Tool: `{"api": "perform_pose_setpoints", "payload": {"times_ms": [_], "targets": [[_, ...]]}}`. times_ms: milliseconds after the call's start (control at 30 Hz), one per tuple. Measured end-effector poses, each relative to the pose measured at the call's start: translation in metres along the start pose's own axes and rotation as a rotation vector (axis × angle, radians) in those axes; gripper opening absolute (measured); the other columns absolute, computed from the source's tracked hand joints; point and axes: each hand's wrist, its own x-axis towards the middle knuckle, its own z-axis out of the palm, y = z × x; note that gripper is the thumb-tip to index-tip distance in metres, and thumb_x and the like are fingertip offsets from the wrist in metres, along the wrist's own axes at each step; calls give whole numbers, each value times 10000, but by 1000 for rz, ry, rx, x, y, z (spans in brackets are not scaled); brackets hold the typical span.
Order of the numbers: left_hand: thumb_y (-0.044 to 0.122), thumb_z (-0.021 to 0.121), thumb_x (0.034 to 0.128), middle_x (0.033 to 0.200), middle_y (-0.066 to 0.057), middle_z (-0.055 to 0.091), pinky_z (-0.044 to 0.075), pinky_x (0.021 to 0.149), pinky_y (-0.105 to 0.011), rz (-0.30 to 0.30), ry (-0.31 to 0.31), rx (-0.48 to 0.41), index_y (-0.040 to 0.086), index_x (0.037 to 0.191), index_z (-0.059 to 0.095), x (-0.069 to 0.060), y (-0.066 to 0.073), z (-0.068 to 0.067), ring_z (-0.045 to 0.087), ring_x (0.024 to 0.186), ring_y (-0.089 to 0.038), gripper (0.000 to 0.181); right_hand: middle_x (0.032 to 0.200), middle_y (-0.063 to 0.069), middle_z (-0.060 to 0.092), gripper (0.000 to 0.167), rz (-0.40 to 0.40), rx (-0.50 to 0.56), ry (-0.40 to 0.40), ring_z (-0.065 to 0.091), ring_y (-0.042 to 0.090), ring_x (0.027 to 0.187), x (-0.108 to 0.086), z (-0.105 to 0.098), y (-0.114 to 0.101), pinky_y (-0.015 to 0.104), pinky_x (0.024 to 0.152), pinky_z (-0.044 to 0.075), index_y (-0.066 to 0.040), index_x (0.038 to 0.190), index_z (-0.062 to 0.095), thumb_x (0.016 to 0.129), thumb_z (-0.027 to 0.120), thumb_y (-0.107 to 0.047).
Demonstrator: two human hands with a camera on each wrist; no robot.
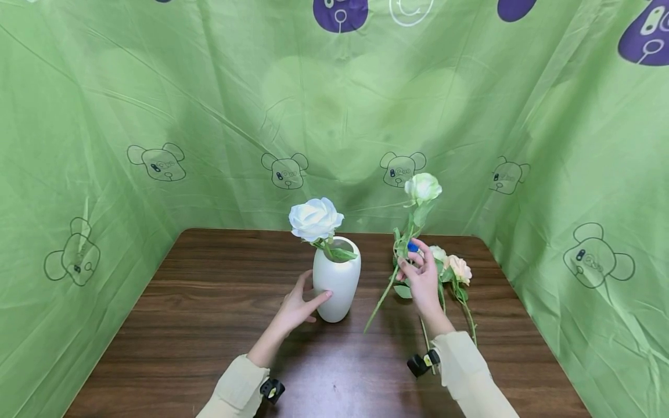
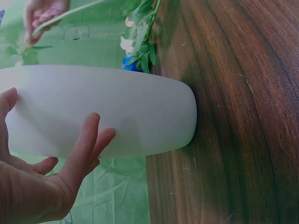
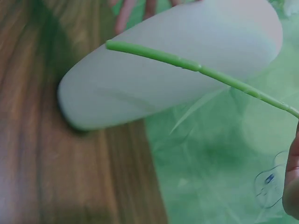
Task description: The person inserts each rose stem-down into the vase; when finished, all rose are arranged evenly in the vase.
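A white vase (image 1: pixel 338 287) stands upright on the table, with one pale blue-white rose (image 1: pixel 316 219) leaning out of its mouth to the left. My left hand (image 1: pixel 297 307) holds the vase from its left side, thumb on the front and fingers spread round its wall. To the right of the vase, my right hand (image 1: pixel 424 280) pinches the stem of a pale green-white rose (image 1: pixel 423 188). That rose is raised off the table, bloom up, and its bare green stem (image 3: pixel 201 69) slants down towards the vase. The rose's stem end is apart from the vase mouth.
Behind and right of my right hand lie several artificial flowers, among them a peach rose (image 1: pixel 460 270), a white one (image 1: pixel 438 253) and a blue one (image 2: pixel 131 63). The brown wooden table (image 1: pixel 209 325) is walled by green printed cloth (image 1: pixel 345 116) at back and sides.
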Motion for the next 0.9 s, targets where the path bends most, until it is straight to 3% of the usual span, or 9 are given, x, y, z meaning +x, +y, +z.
{"api": "perform_pose_setpoints", "payload": {"times_ms": [67,100,133,167,300,400,567,700,900], "targets": [[444,656,759,1268,-267,376,532,484,-361,-2,-1,0,191,1361,251,0,0,0,605,716,-342,769,856,117,517,531,16,50,48,495,201,459,2,9,-13,277,411,469,-64,1261,395,786,629,-22],[443,655,760,1267,-264,377,532,483,-356,-4,-1,3,193,1362,251,0,0,0,608,702,-327,767,866,119,518,537,0,91,46,497,207,464,6,4,-5,271,413,469,-69,1271,386,790,616,-1],[441,654,762,1268,-261,378,532,481,-349,-7,-1,5,193,1362,249,-1,1,0,609,688,-310,766,876,134,516,560,-16,97,57,494,220,464,9,11,-17,274,404,466,-69,1282,372,784,617,9],[438,654,764,1269,-259,378,531,479,-340,-10,-2,7,194,1363,247,-1,2,0,610,674,-291,765,885,138,525,566,-38,148,46,496,227,468,12,6,-11,272,406,464,-80,1284,371,785,611,37],[371,647,794,1256,-295,368,529,470,-326,2,-8,6,136,1368,238,-10,16,-2,607,645,-266,743,876,124,523,592,-81,220,88,495,202,479,20,17,-23,233,425,452,-67,1287,344,778,622,55],[312,637,816,1247,-318,363,530,475,-331,13,-11,5,89,1365,236,-19,32,-3,606,661,-285,715,814,98,515,543,-58,249,185,484,162,484,21,54,-72,205,441,448,-42,1242,361,778,624,61],[288,621,831,1247,-317,367,532,487,-319,12,-12,15,73,1361,237,-25,43,-4,607,694,-283,689,801,91,508,524,-71,329,282,490,155,485,35,76,-109,198,422,457,-77,1213,383,782,530,181],[288,623,830,1249,-317,365,533,489,-321,10,-14,12,79,1362,235,-26,43,-3,605,708,-297,692,804,84,463,500,-144,293,321,489,151,497,48,85,-124,198,406,452,-63,1209,397,787,532,169],[290,624,829,1249,-311,370,532,486,-321,13,-15,8,79,1361,238,-25,42,-4,603,727,-298,691,817,84,451,451,-222,198,292,482,157,459,65,94,-137,201,410,422,-65,1200,401,810,548,109]]}}
